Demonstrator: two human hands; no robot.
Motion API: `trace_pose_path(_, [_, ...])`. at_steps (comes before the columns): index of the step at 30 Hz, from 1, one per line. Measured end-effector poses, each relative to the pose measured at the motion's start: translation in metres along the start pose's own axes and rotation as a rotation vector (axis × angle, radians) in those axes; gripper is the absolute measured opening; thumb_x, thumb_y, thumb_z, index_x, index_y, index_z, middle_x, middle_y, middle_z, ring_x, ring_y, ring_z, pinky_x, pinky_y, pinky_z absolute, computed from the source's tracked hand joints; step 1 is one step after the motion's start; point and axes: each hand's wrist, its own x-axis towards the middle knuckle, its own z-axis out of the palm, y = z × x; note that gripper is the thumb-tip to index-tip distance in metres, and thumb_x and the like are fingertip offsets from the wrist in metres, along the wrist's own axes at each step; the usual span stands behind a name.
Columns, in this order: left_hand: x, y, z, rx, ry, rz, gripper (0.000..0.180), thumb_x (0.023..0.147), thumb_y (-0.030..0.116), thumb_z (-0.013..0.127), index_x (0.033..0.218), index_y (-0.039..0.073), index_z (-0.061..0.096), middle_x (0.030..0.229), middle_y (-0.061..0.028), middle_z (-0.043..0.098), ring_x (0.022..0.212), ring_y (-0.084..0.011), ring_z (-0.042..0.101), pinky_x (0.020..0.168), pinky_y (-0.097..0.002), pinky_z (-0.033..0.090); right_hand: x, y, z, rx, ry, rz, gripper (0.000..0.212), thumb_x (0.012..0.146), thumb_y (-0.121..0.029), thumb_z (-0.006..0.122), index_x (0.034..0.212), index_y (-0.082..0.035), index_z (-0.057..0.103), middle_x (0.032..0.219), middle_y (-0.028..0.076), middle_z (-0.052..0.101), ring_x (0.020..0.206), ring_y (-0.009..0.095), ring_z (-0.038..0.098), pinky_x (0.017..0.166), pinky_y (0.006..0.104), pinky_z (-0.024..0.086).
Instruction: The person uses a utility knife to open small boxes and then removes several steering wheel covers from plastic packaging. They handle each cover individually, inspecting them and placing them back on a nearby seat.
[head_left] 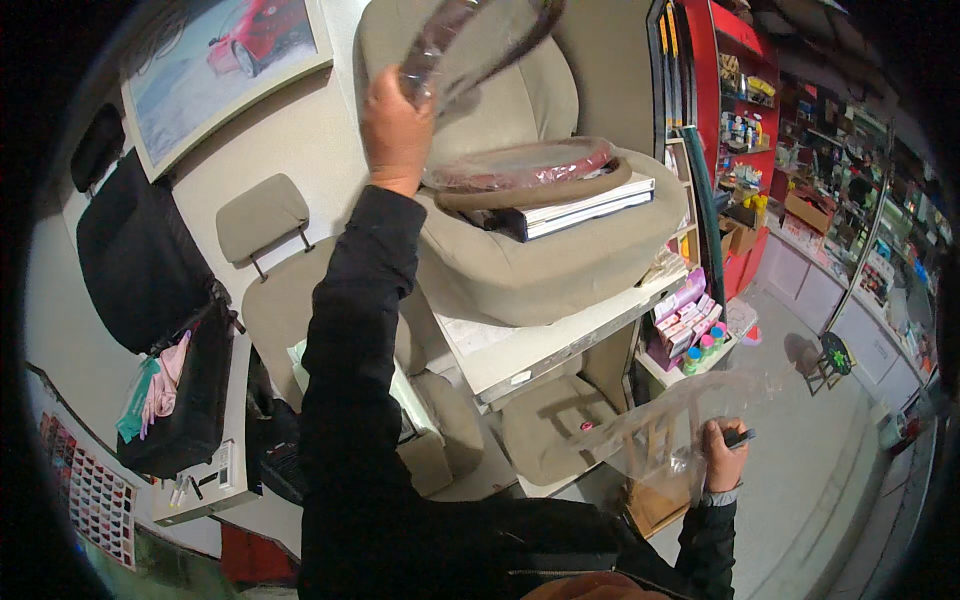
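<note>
Two hands are in my view. The left hand grasps a dark wrapped ring at the top of the frame; the right hand, lower right, is closed around clear plastic film and a dark pen-like object. I judge the film could tear if this object catches it, or the ring, held one-handed, could slip onto the beige seat.

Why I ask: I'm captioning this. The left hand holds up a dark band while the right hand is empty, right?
Not quite: the head view shows that the right hand isn't empty; it holds clear plastic and a dark stick-like object. The left hand does hold up a dark band.
</note>
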Motion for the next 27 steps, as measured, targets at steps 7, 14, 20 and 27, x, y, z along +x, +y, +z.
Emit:
trace_pose_path(7, [-0.054,-0.027,0.054,0.142,-0.46,0.129,0.044,0.083,0.016,0.077,0.122,0.006,0.058,0.113,-0.0156,0.064,0.108,-0.0386,0.062,0.091,-0.0471,0.051,-0.01,0.01,-0.015,0.018,0.041,-0.039,0.026,0.094,-0.014,0.074,0.088,-0.01,0.049,0.078,0.005,0.063,0.062,0.011,0.054,0.055,0.0258,0.044])
trace_pose_path(14, [-0.07,-0.022,0.072,0.012,-0.714,0.365,0.047,0.082,0.027,0.079,0.121,0.008,0.058,0.113,-0.0127,0.064,0.111,-0.0337,0.061,0.094,-0.0441,0.049,-0.016,0.03,-0.032,-0.005,0.084,-0.072,0.028,0.093,-0.014,0.074,0.086,-0.011,0.047,0.078,0.008,0.064,0.061,0.014,0.056,0.053,0.0276,0.046])
trace_pose_path(20, [-0.072,-0.013,0.069,-0.093,-0.959,0.398,0.068,0.081,0.041,0.08,0.135,0.008,0.056,0.124,-0.0141,0.061,0.122,-0.0348,0.055,0.101,-0.0489,0.044,-0.025,0.019,-0.022,-0.002,0.095,0.005,0.024,0.09,-0.015,0.077,0.086,-0.01,0.053,0.077,-0.001,0.06,0.067,0.008,0.052,0.062,0.0259,0.044])
trace_pose_path(27, [-0.052,0.012,0.06,0.092,-1.032,0.473,0.082,0.073,0.045,0.084,0.143,0.017,0.052,0.134,-0.011,0.057,0.127,-0.032,0.052,0.101,-0.0457,0.042,-0.029,0.009,-0.013,-0.038,0.11,0.038,0.029,0.09,-0.017,0.077,0.083,-0.011,0.049,0.076,-0.001,0.058,0.066,0.008,0.051,0.06,0.0262,0.043])
